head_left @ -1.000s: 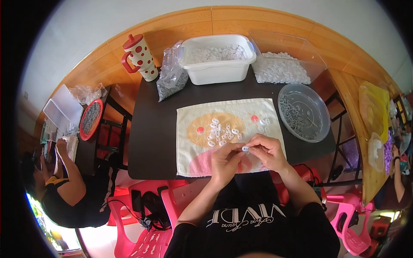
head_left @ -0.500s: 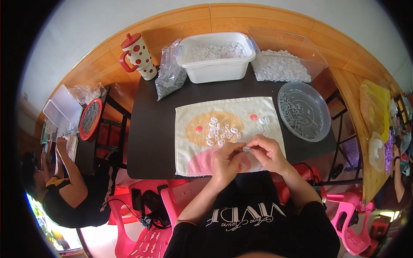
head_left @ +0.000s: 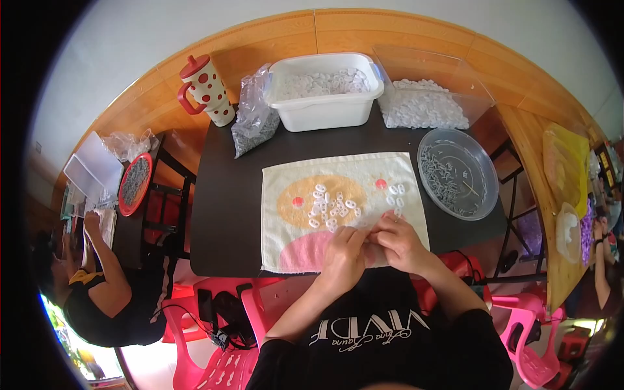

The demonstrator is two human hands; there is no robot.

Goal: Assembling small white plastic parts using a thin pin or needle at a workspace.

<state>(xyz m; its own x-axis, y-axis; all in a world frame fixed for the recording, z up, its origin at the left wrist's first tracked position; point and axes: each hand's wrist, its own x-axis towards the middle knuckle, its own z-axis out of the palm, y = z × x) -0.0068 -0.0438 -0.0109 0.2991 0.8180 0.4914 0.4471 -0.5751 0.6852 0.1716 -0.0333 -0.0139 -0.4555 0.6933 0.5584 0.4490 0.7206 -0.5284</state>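
Observation:
Over the near part of a patterned towel (head_left: 276, 195), my left hand (head_left: 346, 255) and my right hand (head_left: 402, 244) meet with bent, closed fingers. A small white plastic piece seen between their fingertips half a second ago is now covered by the fingers. Loose white oval pieces with holes (head_left: 335, 209) lie scattered just beyond my left hand. A smaller group of the same white pieces (head_left: 395, 190) rests on the towel beyond my right hand. To the right stands a round clear tub (head_left: 489, 172) holding many small grey parts (head_left: 442, 179).
Along the back of the dark table (head_left: 227, 195) stand a spotted tumbler (head_left: 211, 91), a bag of grey parts (head_left: 253, 120), a white basin (head_left: 325, 116) and a clear box of white pieces (head_left: 426, 107). Other people (head_left: 107, 286) sit at both sides. Pink chairs (head_left: 224, 364) stand near me.
My hands have drawn closer together and turned so the fingers hide the small white piece. The whole view has shifted slightly downward.

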